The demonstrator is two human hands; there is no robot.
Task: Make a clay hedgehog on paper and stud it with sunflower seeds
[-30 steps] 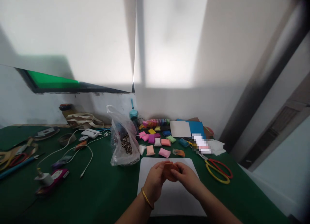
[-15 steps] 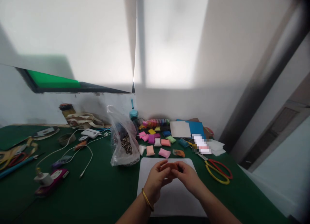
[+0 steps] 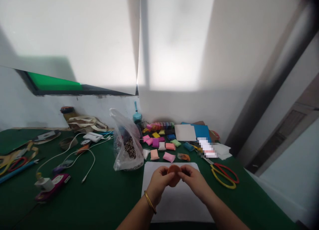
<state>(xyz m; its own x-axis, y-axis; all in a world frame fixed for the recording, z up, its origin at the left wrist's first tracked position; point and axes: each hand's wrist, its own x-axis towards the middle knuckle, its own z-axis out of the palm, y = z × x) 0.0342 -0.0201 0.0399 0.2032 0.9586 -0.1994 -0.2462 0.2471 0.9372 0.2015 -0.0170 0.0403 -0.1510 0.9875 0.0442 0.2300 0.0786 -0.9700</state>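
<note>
A flat, rounded piece of orange-brown modelling clay (image 3: 174,177) is held up between both hands, above a stack of white paper (image 3: 184,203). My left hand (image 3: 159,180), with a gold bangle at its wrist, pinches the clay's left edge between thumb and fingers. On the opposite edge, my right hand (image 3: 190,177) grips it the same way. Just beyond the paper lies an opened-looking packet with orange clay (image 3: 183,157). Near it are a pink packet (image 3: 169,157) and a peach packet (image 3: 155,154).
Left of the paper stands a clear plastic bag (image 3: 128,150) with small dark pieces inside. Scissors (image 3: 224,175) with red and yellow handles lie at the right. A power strip (image 3: 53,187) with white cables occupies the left. Blue and white sheets (image 3: 185,132) rest against the back.
The clay has been tilted up, so its flat round face now shows between my hands. My fingers have shifted to its left and right edges.
</note>
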